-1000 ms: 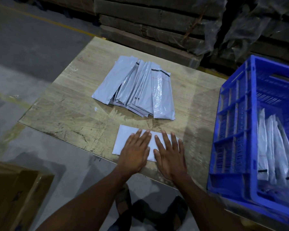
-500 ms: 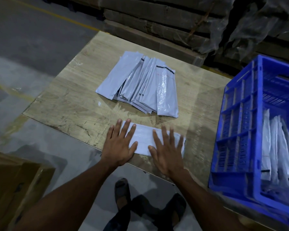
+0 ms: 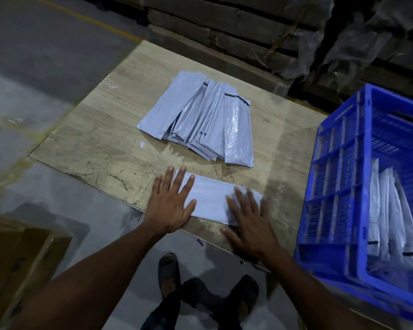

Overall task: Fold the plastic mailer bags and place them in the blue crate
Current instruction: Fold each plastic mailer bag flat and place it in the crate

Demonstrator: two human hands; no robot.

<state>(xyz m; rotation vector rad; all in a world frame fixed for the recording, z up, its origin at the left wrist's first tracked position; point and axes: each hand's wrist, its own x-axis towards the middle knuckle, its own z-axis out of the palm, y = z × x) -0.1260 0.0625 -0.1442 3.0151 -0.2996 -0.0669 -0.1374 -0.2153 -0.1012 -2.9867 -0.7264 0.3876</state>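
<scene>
One folded mailer bag (image 3: 211, 200), a pale grey plastic strip, lies flat along the near edge of the wooden table (image 3: 100, 148). Both hands press on it with fingers straight and spread: the left hand (image 3: 171, 201) covers its left end, the right hand (image 3: 247, 216) its right end, with the heel of that hand at the table's near edge. Neither hand pinches or curls round the plastic.

Beyond it, toward the middle of the table, a fanned pile of mailer bags (image 3: 200, 120) lies overlapping; the exact count cannot be told, though the rightmost one is glossy with a dark band across its far end.

At the table's right edge stands the blue crate (image 3: 339, 177), with slotted walls. Inside it about four folded bags (image 3: 389, 215) stand upright, leaning together, some showing a dark band near their lower ends.

Left of the table a brown cardboard box (image 3: 17, 260) sits on the floor, and stacked flat cardboard (image 3: 224, 22) lies behind the far edge.
</scene>
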